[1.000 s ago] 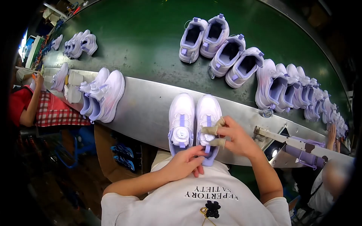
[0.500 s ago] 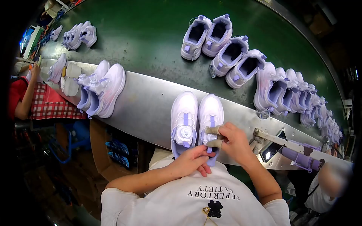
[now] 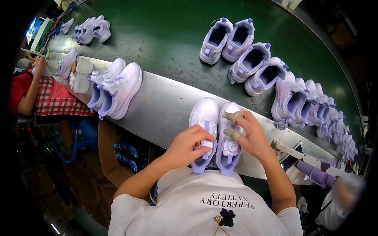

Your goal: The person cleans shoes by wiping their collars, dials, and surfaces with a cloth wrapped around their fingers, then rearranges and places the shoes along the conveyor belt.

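Broadly, a large flat green tabletop fills the far part of the scene, with a long grey metal ledge along its near side. Below the ledge, near left, an open brown cardboard box holds blue-and-dark shoes, partly hidden in shadow. Far right on the green tabletop, four white-and-lavender shoes stand with openings upward, dark inside.

On the near ledge, two white-and-lavender dial shoes stand side by side, toes pointing far: a left shoe and a right shoe. The left hand is half curled over the left shoe, thumb and fingers about its round white dial; how firmly it grips cannot be told. The right hand is open, thumb and forefinger parted over the right shoe's upper, nothing between them. On the ledge's left part sit two small whitish tubs, contents unclear. Beige rubber finger cots cover the right hand's thumb and forefinger.
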Motion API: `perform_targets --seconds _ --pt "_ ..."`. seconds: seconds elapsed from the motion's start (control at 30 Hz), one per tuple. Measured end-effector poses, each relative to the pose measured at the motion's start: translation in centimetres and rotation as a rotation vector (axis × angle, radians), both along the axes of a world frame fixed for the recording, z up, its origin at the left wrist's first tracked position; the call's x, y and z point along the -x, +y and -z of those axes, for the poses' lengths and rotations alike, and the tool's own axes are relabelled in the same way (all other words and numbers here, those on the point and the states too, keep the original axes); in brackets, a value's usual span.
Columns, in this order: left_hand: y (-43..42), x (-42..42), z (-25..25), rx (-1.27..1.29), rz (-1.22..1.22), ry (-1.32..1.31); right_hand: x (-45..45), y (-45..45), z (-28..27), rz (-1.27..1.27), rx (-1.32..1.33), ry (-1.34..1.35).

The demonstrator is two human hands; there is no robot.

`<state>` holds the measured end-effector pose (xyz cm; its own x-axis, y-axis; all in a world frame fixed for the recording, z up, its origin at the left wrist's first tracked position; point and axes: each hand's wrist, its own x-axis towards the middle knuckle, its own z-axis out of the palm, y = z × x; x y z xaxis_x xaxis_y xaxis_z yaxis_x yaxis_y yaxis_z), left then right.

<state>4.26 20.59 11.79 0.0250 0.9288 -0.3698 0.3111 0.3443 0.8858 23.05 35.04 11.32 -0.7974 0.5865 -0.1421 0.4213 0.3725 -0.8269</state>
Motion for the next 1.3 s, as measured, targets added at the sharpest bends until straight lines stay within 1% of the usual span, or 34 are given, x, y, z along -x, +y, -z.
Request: perform_targets --seconds 0.1,0.2,0.33,0.43,0.53,0.63,0.73,0.83,0.9,0.93,1.03,1.13,1.23,1.3 --pt "-0.3 -0.5 0.6 -0.204 -0.049 0.085 0.6 0.5 1.1 -0.037 0.008 0.002" --pt "0.5 -1.4 0.8 -0.267 -0.075 0.32 1.4 0.7 0.9 -0.064 0.02 0.021" --pt "-0.3 0.1 1.2 -0.056 -0.067 -0.108 1.1 0.8 0.9 -0.042 0.052 0.013" --pt "0.0 -0.8 1.8 -0.415 -0.035 0.2 1.2 1.0 1.2 -0.061 0.02 0.007" --pt "0.3 -1.6 -0.5 -0.303 -0.094 0.402 1.5 0.9 0.5 -0.058 0.095 -0.025" --pt "-0.5 -2.3 0.7 -0.135 -0.097 0.305 1.0 1.1 0.6 -0.102 0.075 -0.098" --pt "-1.8 -0.7 3.0 -0.255 -0.091 -0.092 1.0 1.1 -0.3 -0.104 0.125 -0.113" --pt "-1.5 -1.1 3.2 -0.37 -0.061 0.017 1.5 0.9 -0.1 -0.135 0.142 -0.069" --pt "-0.6 -1.3 1.3 -0.367 -0.068 0.115 1.5 1.0 0.0 -0.139 0.128 -0.074" --pt "-0.4 -1.7 0.7 -0.362 -0.074 0.162 1.5 1.0 0.0 -0.143 0.125 -0.079" --pt "0.1 -3.4 0.8 -0.219 -0.159 0.318 1.1 1.1 -0.1 -0.14 0.13 -0.097" --pt "-0.7 -3.5 2.0 -0.188 -0.185 0.109 0.8 1.1 0.0 -0.144 0.131 -0.072" --pt "-0.9 -1.9 3.7 -0.403 -0.017 -0.043 0.4 1.4 0.2 -0.143 0.117 -0.114" --pt "-0.7 -2.1 2.7 -0.271 -0.059 -0.029 0.5 1.7 -0.3 -0.135 0.132 -0.108"
